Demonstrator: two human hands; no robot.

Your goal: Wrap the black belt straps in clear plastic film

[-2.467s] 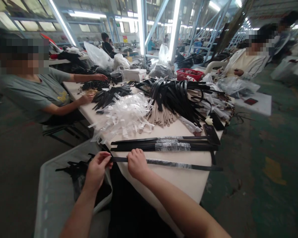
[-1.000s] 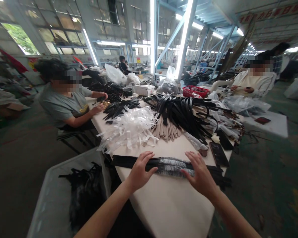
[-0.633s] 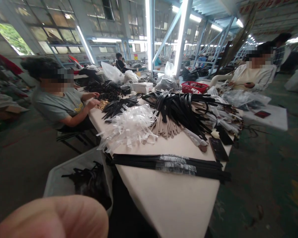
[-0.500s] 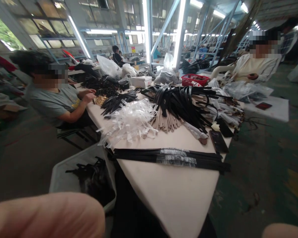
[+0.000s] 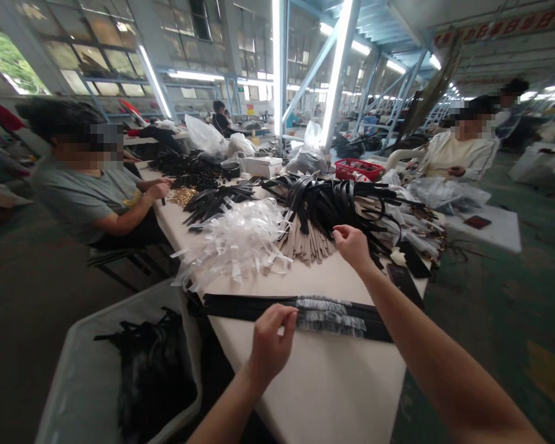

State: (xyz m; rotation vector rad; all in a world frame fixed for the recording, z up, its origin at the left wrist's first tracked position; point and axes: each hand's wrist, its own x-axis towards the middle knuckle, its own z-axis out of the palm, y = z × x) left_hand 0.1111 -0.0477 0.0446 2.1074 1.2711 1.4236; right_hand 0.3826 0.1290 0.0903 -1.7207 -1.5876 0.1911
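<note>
My left hand (image 5: 272,341) is over the near end of the table, thumb and fingertips pinched together at the plastic wrap (image 5: 333,316) around a bundle of black straps (image 5: 245,308). Whether anything is between those fingertips cannot be made out. Farther forward, my right hand (image 5: 353,248) has its fingers curled into a pinch beside the heap of black straps (image 5: 324,200) and the beige strap ends (image 5: 303,243). Anything it holds is too small or hidden to name. To its left lies a pile of clear plastic strips (image 5: 245,243).
A white bin (image 5: 69,364) with black strips stands at the table's left. A phone-like dark slab (image 5: 403,283) lies by the right edge. A red basket (image 5: 358,168) and white box (image 5: 262,165) stand behind. People sit at left (image 5: 90,194) and right (image 5: 460,151).
Both my hands have come up from the bottom edge to over the table, the right reaching toward the strap heap, the left to the wrapped bundle. The view has shifted slightly.
</note>
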